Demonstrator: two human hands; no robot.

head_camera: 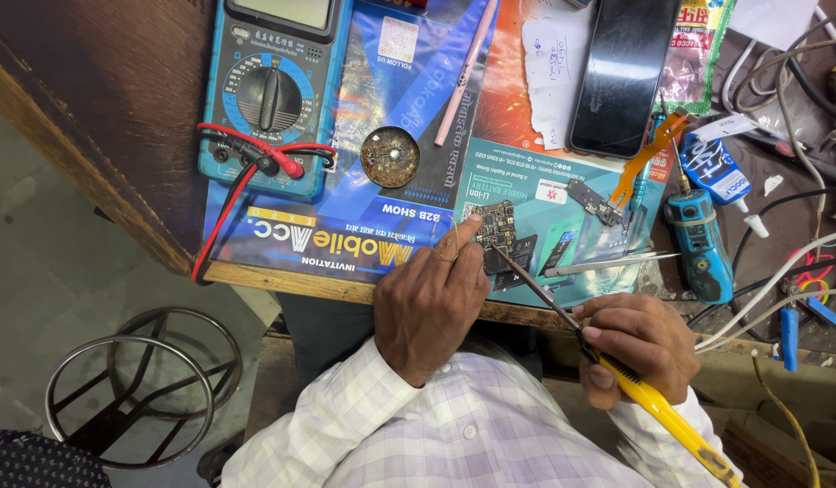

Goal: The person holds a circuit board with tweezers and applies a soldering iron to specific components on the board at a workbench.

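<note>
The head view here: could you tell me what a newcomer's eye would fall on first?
First, at the desk's near edge, the left hand pins a small circuit board with a fingertip while the right hand brings a yellow-handled soldering iron to it. Next, the blue multimeter with red and black leads sits at the far left. A dark phone lies face up further back, to the right.

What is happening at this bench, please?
A person is soldering a small circuit board. The left hand pins the board on the bench with a fingertip. The right hand holds a yellow soldering iron, with its tip at the board's edge. A blue multimeter, a phone and tweezers lie nearby.
</note>
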